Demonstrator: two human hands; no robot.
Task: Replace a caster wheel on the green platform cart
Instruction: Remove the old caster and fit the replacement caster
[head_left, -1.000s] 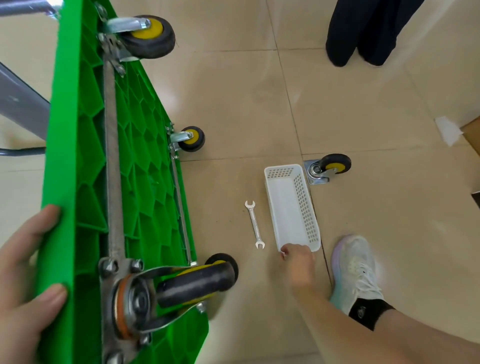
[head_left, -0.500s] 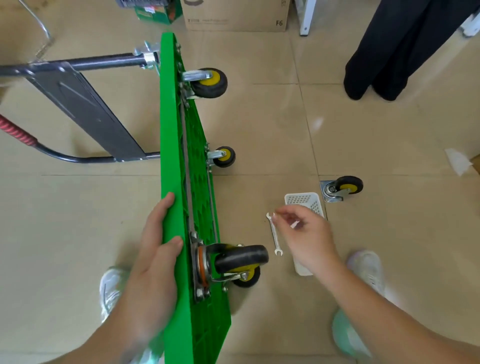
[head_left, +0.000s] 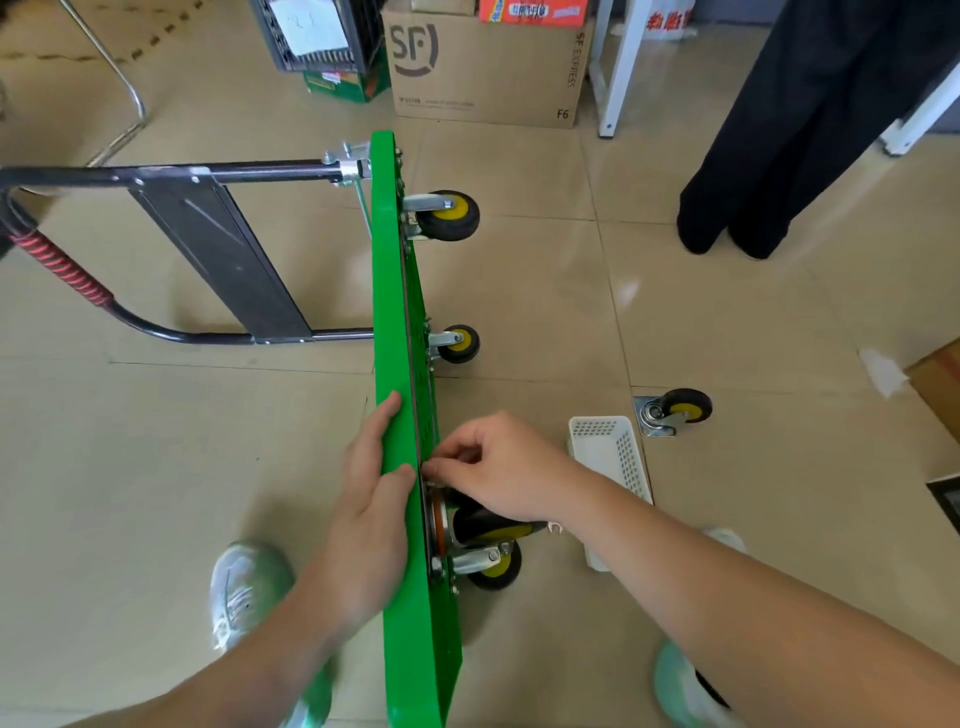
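Note:
The green platform cart (head_left: 395, 312) stands on its long edge, underside facing right. My left hand (head_left: 369, 499) grips its upper edge. My right hand (head_left: 498, 467) pinches a small part, hidden by my fingertips, against the underside just above the near caster's (head_left: 493, 530) mounting plate. A loose caster wheel (head_left: 675, 410) lies on the floor to the right, beside a white perforated basket (head_left: 613, 452). Only the tip of a small wrench (head_left: 555, 527) shows under my right wrist.
Two more casters (head_left: 449, 215) (head_left: 460, 343) stick out of the cart farther away. The folded black handle (head_left: 218, 249) lies on the left. A cardboard box (head_left: 483, 67) stands behind, and a person in black trousers (head_left: 779, 156) stands at the back right.
My right hand left the white basket and moved left to the cart's underside above the near caster. My head rose and the view widened. My left hand stayed on the cart's edge.

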